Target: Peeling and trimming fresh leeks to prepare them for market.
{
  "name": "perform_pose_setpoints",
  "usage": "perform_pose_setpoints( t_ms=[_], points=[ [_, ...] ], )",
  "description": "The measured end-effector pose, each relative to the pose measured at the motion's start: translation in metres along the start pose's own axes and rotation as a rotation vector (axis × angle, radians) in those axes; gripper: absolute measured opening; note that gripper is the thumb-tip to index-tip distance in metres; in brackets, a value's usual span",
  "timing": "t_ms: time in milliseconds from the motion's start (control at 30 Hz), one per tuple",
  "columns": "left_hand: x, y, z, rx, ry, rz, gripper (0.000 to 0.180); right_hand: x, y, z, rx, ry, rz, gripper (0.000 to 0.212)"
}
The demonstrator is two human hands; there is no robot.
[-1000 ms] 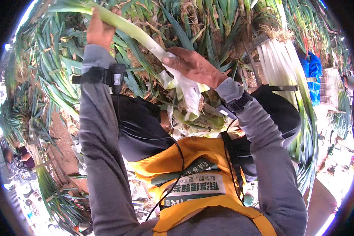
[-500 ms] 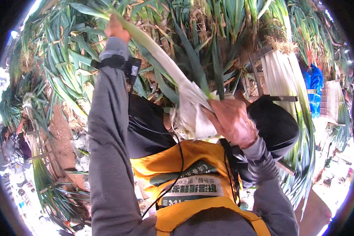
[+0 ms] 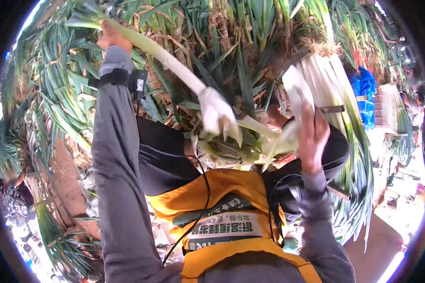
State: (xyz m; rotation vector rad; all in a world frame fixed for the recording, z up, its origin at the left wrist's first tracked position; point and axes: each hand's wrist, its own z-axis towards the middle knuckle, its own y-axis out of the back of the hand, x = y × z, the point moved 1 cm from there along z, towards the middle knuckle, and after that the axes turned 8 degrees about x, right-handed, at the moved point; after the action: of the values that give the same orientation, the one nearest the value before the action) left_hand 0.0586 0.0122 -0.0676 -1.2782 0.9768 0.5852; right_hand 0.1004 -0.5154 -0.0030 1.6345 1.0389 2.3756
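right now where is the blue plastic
At right in the head view, up and right of the right hand, the blue plastic sits between the large bundle of white-stalked leeks and a smaller pale bundle.

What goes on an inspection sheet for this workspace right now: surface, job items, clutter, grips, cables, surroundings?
Surface: reddish-brown ground shows at left; elsewhere mostly covered or overexposed.
Job's things: long green-and-white leek-like stalk slants down toward the person's lap, loose white layers at its lower end.
Clutter: pale, leafy scraps between the knees.
Left grip: closed around the stalk near its green end.
Right grip: at a flat whitish strip; blur hides whether it holds it.
Cables: thin black cable crosses the yellow apron.
Surroundings: bundle of straight white-stemmed stalks and crumpled blue plastic-like sheet at right.
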Motion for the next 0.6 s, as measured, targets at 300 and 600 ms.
perform_pose_setpoints(
  t_ms=[300, 600],
  points=[
    [-0.075, -0.009, -0.029, 0.176, -0.237, 0.107, 0.044, -0.084, -0.22, 0.022, 1.338, 0.383, -0.696, 0.039],
    [-0.088, -0.014, -0.041, -0.104, -0.329, 0.284, 0.045, 0.02, -0.187, 0.027, 0.518, 0.397, -0.045, 0.072]
  ],
)
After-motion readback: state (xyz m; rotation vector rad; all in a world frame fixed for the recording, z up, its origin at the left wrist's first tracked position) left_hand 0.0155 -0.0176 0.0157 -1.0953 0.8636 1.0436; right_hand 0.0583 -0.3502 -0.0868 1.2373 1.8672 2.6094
